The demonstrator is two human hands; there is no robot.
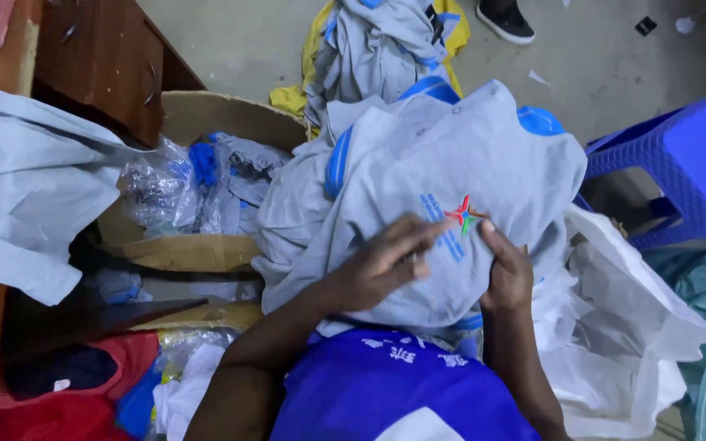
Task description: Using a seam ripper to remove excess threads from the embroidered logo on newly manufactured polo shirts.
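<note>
A grey polo shirt (459, 155) with blue trim and a small coloured star emblem lies bunched on my lap. My left hand (386, 261) rests flat on the shirt's lower front, fingers spread toward the emblem. My right hand (507, 273) grips the shirt's fabric just below and right of the emblem, thumb on top. I wear a blue top (386, 392).
A cardboard box (198, 245) at the left holds bagged grey shirts (206, 184). More grey garments lie on a yellow cloth (386, 41) on the floor ahead. A blue plastic stool (680, 163) stands at the right, white plastic bags (631, 327) beside it. A wooden desk (100, 57) is at upper left.
</note>
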